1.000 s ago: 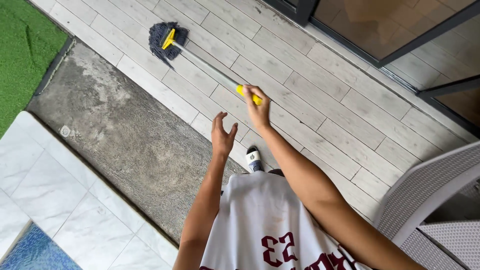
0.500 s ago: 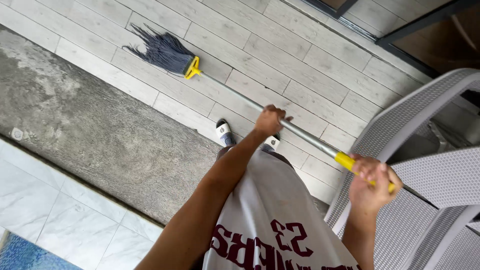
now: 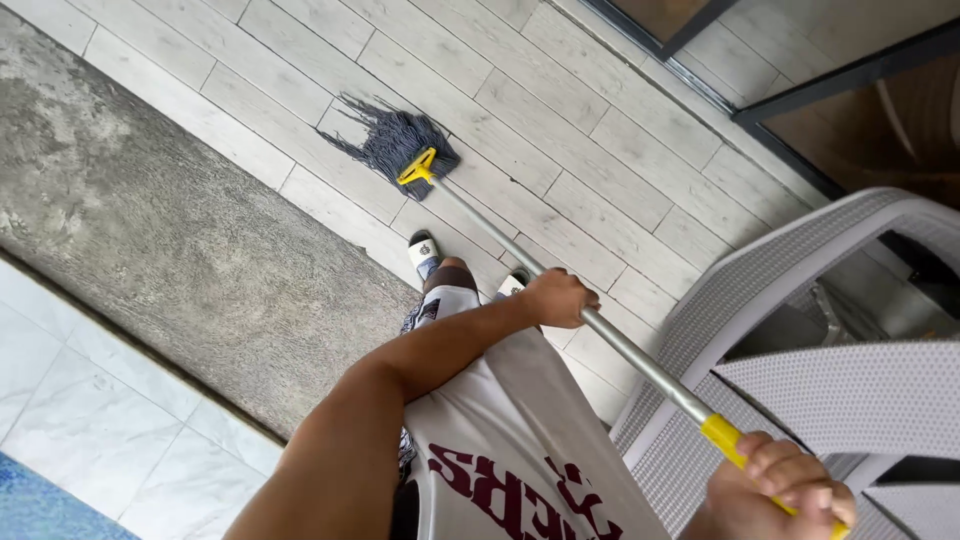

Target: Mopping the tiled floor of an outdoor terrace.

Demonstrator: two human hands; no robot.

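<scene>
A mop [image 3: 560,300] is being held in both closed grips, left hand [image 3: 555,297] mid-shaft and nearer the far-left head [image 3: 395,145] on the floor tiles [image 3: 560,110], right hand [image 3: 775,495] clasping the near yellow end.

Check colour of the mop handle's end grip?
Yellow; the grip sits on a metal pole, held by the right hand. Head view.
</scene>
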